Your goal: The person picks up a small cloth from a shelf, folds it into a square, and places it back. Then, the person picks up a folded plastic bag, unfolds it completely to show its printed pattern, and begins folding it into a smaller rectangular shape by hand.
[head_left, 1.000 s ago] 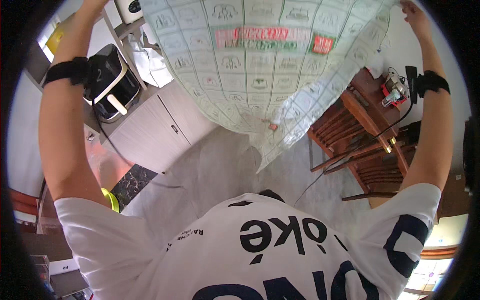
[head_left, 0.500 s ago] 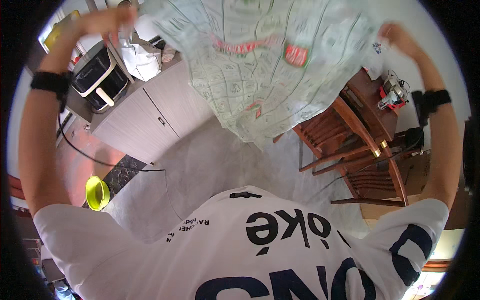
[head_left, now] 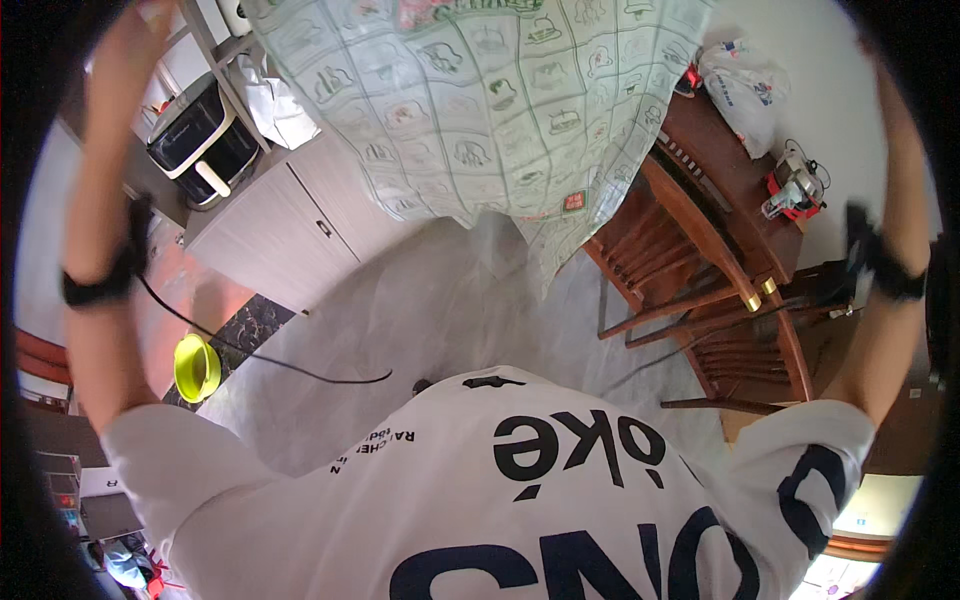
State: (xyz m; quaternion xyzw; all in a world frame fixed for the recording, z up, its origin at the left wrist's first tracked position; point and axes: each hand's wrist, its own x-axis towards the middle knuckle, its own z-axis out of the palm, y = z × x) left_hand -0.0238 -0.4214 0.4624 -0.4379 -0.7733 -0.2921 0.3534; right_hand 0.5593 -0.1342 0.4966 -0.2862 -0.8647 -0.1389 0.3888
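A thin, pale green plastic-looking sheet (head_left: 470,110) printed with a grid of small drawings hangs in the air in front of me, its upper edge outside the picture. Both my arms are raised on either side of it. My left hand (head_left: 135,30) is blurred at the upper left rim, with its fingers cut off. At the upper right rim, my right hand (head_left: 872,50) fades into the dark border, hiding its fingers. Where the hands meet the sheet is not visible. The sheet's lower corner dangles above the floor.
A grey cabinet (head_left: 290,225) stands left with a black air fryer (head_left: 205,140) beside it. Wooden chairs (head_left: 690,240) and a brown table (head_left: 725,190) stand right, bearing a white plastic bag (head_left: 745,95). A yellow-green basin (head_left: 197,368) and a dark cable (head_left: 270,358) lie lower left.
Both arms have swung up and outward, taking my hands to the rim. The sheet has moved up and slightly left, showing more of the table and the white bag.
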